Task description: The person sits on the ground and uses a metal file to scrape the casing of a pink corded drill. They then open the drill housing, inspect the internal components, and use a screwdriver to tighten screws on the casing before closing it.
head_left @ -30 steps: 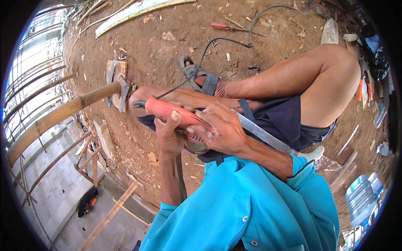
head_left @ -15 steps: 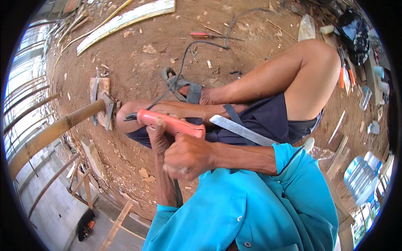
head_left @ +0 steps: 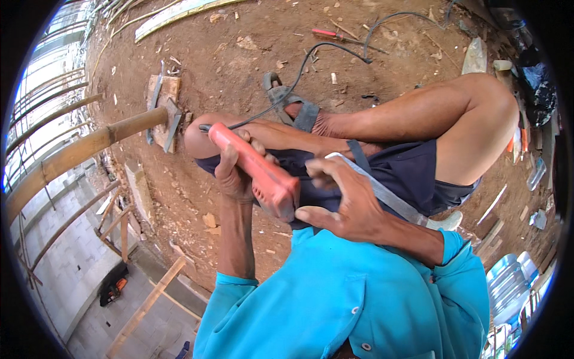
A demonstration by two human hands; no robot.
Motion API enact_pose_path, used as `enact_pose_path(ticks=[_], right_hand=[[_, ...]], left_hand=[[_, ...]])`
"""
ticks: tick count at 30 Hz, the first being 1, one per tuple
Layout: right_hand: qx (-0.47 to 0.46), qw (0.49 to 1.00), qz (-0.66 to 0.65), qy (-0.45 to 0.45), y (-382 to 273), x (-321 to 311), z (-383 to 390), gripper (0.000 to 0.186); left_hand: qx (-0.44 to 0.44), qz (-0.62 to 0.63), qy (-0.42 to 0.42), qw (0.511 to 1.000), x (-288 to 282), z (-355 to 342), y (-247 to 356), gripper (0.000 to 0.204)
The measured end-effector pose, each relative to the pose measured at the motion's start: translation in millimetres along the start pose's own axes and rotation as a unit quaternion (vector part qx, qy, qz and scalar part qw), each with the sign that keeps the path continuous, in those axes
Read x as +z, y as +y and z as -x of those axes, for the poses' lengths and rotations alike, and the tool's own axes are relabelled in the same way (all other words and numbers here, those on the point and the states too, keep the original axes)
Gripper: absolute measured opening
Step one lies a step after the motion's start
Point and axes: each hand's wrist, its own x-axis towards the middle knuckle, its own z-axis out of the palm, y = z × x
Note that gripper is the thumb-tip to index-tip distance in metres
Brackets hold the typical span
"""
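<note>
My left hand is wrapped round the body of a red corded power tool, held tilted above my lap. Its black cord leaves the upper left end and loops over the ground. At the tool's lower right end, vent slots show. My right hand is beside that end, fingers apart and slightly curled, with its thumb close to the housing; whether it touches I cannot tell. Under my right wrist, a long flat grey metal strip lies across my dark shorts.
A bamboo pole reaches in from the left toward a wooden block with metal pieces on it. Ahead lie a red-handled screwdriver and a pale board. Large clear plastic bottles stand at the right.
My right hand has come away from the tool's near side and opened, moving right. The tool's lower end has tipped toward me, still in my left hand. The whole view has shifted.
</note>
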Motion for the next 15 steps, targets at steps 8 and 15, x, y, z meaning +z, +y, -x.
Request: enact_pose_path(ticks=[8, 15], right_hand=[[0.226, 0.966, -0.089, 0.087, 91.2, 33.3, -18.8, 0.099], [0.269, 0.941, -0.171, 0.118, 71.7, 25.5, -38.6, 0.077]], left_hand=[[0.006, -0.193, 0.031, 0.981, 23.6, -62.4, -40.3, 0.05], [-0.173, -0.062, -0.085, 0.979, 9.9, -54.6, -41.4, 0.069]])
